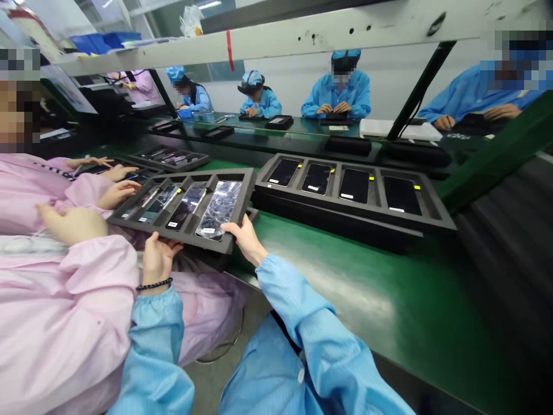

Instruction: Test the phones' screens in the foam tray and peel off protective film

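Grip: left hand (159,257) props the phone tray (247,191) from beneath, right hand (246,236) pinches its near-right corner, likely sharing the load.
Phone tray: left of frame centre, slightly tilted; dividers (201,209) presumably keep phones (186,207) apart.

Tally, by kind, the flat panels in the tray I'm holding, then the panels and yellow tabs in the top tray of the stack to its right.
Flat rectangular glossy panels in the held dark-grey foam-like tray: 4
Flat rectangular black panels in the stack's dark-grey rectangular top tray: 4
Small yellow tabs in that top tray: 4
Total: 12
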